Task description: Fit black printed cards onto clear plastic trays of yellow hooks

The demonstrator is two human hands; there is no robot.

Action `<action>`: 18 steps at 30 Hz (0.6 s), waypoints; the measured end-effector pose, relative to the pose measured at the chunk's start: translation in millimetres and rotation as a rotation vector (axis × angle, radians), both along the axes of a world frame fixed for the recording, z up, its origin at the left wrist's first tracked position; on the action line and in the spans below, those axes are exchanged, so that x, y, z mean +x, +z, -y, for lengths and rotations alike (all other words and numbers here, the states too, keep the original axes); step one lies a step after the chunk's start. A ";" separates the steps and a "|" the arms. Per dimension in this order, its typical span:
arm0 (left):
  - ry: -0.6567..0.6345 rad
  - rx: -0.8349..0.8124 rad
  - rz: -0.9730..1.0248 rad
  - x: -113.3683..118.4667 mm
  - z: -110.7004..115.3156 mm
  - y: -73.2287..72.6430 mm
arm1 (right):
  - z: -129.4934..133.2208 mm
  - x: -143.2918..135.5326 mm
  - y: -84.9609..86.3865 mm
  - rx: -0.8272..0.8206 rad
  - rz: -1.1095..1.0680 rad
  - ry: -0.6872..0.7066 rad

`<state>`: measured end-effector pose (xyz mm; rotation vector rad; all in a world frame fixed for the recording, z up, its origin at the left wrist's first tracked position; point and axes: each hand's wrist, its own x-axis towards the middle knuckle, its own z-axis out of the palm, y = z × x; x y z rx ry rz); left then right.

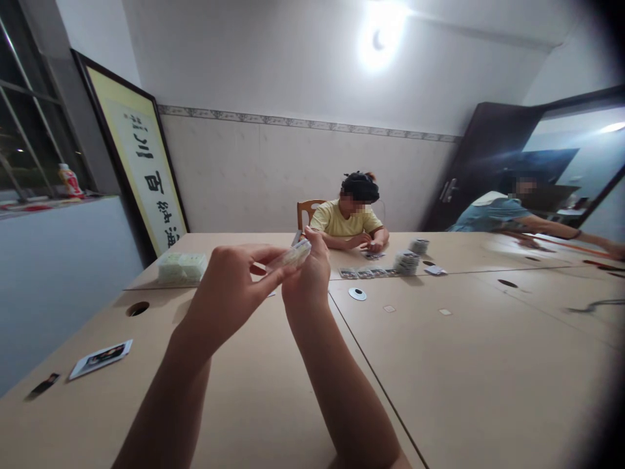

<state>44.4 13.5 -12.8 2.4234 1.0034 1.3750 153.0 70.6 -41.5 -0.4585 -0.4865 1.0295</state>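
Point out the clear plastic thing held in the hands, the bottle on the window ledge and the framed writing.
Clear plastic thing (pixel 293 255): head view, middle of its visible part.
Bottle (pixel 71 183): head view, its red-and-white side.
Framed writing (pixel 145 170): head view, the sheet inside the frame.

Framed calligraphy panel (pixel 139 156) stands by the tabletop's (pixel 254 365) far left corner, red-and-white bottle (pixel 71 181) on windowsill (pixel 46 207) at left, yellow-topped person (pixel 336 221) by wooden chair (pixel 303 210) at far edge, blue-topped person (pixel 493 213) farther right near dark door (pixel 481 140), lit lamp (pixel 378 39) above.
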 end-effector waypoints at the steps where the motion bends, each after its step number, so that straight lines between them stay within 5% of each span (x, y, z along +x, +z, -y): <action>1: 0.037 -0.002 0.030 0.2 -0.5 0.2 | 2.6 -1.2 2.7 -0.002 -0.044 -0.030; 13: 0.140 0.142 0.133 0.6 -0.4 -3.7 | 19.6 -0.6 18.6 -0.008 -0.189 -0.138; 18: 0.005 0.070 0.018 -1.7 3.2 -1.8 | 14.5 5.5 15.1 0.079 -0.083 -0.108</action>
